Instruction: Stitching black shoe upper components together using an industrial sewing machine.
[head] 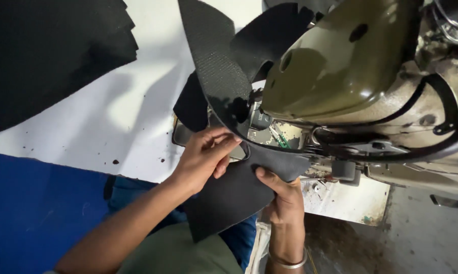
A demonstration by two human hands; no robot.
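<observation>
- Fabric (234,190), a dark, stiff, textured piece, lies at the front edge of the white table (137,116), partly hanging off it toward the person's lap.
- Its upper part curves away as a long strip (214,56) that runs up past the machine head toward the table's far edge.
- Left hand (203,155) rests on top of the fabric, fingers curled and pressing it down just beside the needle area; thumb and fingertips pinch its edge, so the hand is closed on the piece.
- Right hand (285,200) holds the fabric from below at its right corner, thumb on top and fingers hidden beneath, gripping that same piece.
- Between the two hands the fabric spans flat, with the left hand above its upper edge and the right hand at its lower right side.
- Sewing machine (361,81), olive green and worn, stands at the right edge of the table, its head just above the fabric.
- Metal bangle (288,263) circles the right wrist.
- More dark fabric is stacked (46,56) at the far left corner of the table, well apart from the hands.
- Blue cloth (31,213) lies along the near left edge.
</observation>
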